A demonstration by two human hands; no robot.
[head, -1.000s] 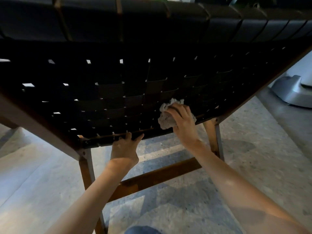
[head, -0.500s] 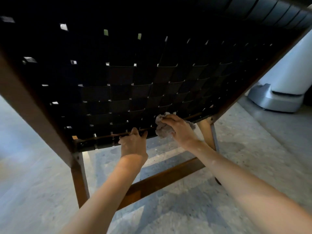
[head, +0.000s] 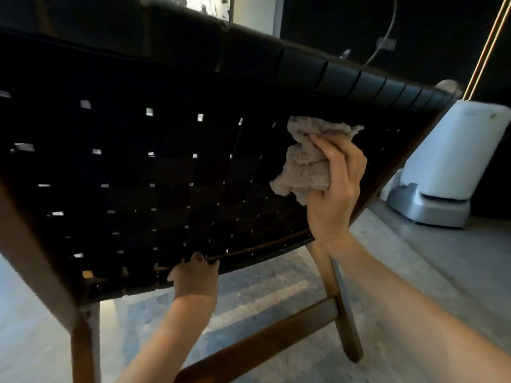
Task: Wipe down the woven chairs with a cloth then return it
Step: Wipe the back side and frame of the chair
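A chair with a black woven back point(head: 154, 172) on a brown wooden frame fills most of the head view, seen from behind. My right hand point(head: 336, 186) grips a crumpled beige cloth point(head: 307, 158) in front of the upper right part of the weave. My left hand point(head: 195, 277) holds the lower rail of the woven back, fingers curled over its edge. The chair's wooden legs and crossbar point(head: 265, 338) show below.
A white and grey appliance point(head: 448, 167) stands on the floor to the right of the chair. Two thin brass rods point(head: 489, 42) rise at the upper right. The speckled stone floor point(head: 414, 258) stretches under and around the chair.
My right hand has lifted the cloth from the lower rail up to the upper right of the weave. The view has tilted upward. My left hand stays on the lower rail.
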